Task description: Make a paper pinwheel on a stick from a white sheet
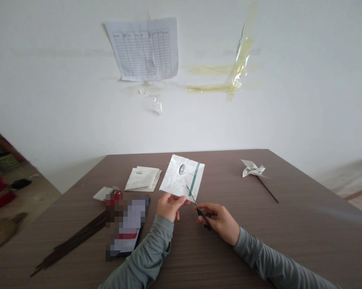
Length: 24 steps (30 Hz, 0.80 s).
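My left hand point(170, 205) pinches the lower edge of a square printed paper sheet point(172, 176), thumb on top, held up over the table. The sheet bears a green stripe and a round picture. In my right hand point(221, 220) is a pair of scissors point(203, 218) with dark handles. Their blades reach over the sheet's lower right corner, by the green stripe; whether they are cutting through it is hard to make out. A paper pinwheel point(253, 170) on a thin dark stick lies at the right of the table.
On the brown table point(229, 265) lie folded paper squares point(143, 178), a small open red-and-white box point(108, 194), a bundle of dark thin sticks point(69, 241) and a phone point(128, 228), partly blurred out. A printed sheet point(147, 50) is taped to the wall behind.
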Available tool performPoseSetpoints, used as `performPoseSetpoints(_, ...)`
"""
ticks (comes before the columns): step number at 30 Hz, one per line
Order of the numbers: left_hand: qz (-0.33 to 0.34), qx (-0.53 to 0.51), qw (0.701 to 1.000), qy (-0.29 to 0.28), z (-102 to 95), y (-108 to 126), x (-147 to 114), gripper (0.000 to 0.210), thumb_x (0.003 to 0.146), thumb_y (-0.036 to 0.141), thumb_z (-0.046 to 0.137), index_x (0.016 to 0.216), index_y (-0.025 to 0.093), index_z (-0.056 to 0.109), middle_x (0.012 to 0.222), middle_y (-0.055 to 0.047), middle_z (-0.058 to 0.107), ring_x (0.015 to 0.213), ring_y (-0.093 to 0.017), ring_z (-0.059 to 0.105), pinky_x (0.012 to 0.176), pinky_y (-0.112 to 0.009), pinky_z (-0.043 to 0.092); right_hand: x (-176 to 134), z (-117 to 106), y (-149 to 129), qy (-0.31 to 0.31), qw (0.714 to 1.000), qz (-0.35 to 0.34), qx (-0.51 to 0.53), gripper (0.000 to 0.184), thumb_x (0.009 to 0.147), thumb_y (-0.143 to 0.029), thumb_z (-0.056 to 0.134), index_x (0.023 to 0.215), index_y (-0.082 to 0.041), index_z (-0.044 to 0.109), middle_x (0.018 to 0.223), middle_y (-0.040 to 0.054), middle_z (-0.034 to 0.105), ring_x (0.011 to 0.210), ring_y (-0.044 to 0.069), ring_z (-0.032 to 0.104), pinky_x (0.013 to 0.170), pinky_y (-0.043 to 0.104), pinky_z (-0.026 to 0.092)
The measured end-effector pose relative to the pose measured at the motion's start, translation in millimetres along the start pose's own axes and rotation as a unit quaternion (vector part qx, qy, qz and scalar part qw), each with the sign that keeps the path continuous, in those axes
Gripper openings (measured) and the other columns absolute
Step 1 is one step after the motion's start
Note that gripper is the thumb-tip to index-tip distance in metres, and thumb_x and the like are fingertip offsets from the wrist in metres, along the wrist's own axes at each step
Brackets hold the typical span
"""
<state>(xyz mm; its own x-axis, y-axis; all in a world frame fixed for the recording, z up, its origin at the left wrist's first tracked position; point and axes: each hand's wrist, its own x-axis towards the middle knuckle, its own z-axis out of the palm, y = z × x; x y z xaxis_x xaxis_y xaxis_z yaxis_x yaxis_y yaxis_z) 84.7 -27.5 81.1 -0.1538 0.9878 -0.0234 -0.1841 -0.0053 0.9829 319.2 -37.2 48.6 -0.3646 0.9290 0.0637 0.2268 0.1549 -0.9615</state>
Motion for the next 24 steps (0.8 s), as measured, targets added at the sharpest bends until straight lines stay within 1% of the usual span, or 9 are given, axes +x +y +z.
performPoseSetpoints(4, -0.001, 0.000, 1.000, 0.000, -0.3, 0.3, 0.2, 0.038, 0.076, 0.034, 0.108, 0.100, 0.022, 0.081, 0.087, -0.007, 0.096, 0.087, -0.033, 0.101, 0.040, -0.019, 0.045, -0.4, 0.9, -2.4, 0.004, 1.000, -0.003, 0.006, 0.049, 0.098, -0.057, 0.098, 0.130, -0.019, 0.098, 0.091, 0.0070, 0.091, 0.083, 0.028, 0.082, 0.085, 0.042, 0.069)
performPoseSetpoints(8, -0.007, 0.005, 1.000, -0.006, -0.5, -0.1, 0.4, 0.041, 0.075, 0.036, 0.109, 0.102, 0.022, 0.082, 0.089, -0.007, 0.097, 0.090, -0.034, 0.102, 0.041, -0.019, 0.047, -1.1, 0.9, -5.1, 0.014, 1.000, -0.016, 0.013, 0.048, 0.098, -0.057, 0.097, 0.128, -0.019, 0.098, 0.088, 0.0069, 0.091, 0.079, 0.027, 0.081, 0.082, 0.042, 0.068)
performPoseSetpoints(18, -0.006, 0.007, 1.000, -0.011, 1.1, 0.2, -1.5, 0.042, 0.074, 0.037, 0.109, 0.102, 0.022, 0.083, 0.090, -0.008, 0.097, 0.091, -0.037, 0.102, 0.041, -0.021, 0.048, -1.7, 1.1, -7.8, 0.023, 0.999, -0.032, 0.027, 0.051, 0.099, -0.062, 0.099, 0.126, -0.019, 0.097, 0.086, 0.0074, 0.091, 0.078, 0.028, 0.081, 0.081, 0.041, 0.069)
performPoseSetpoints(24, -0.005, 0.004, 1.000, -0.011, 1.4, 0.3, -2.5, 0.040, 0.075, 0.037, 0.108, 0.101, 0.022, 0.082, 0.088, -0.007, 0.097, 0.088, -0.034, 0.101, 0.041, -0.020, 0.047, -0.5, 1.1, -6.1, 0.019, 1.000, -0.020, 0.011, 0.048, 0.099, -0.061, 0.099, 0.126, -0.021, 0.098, 0.085, 0.0054, 0.089, 0.078, 0.027, 0.081, 0.080, 0.041, 0.070)
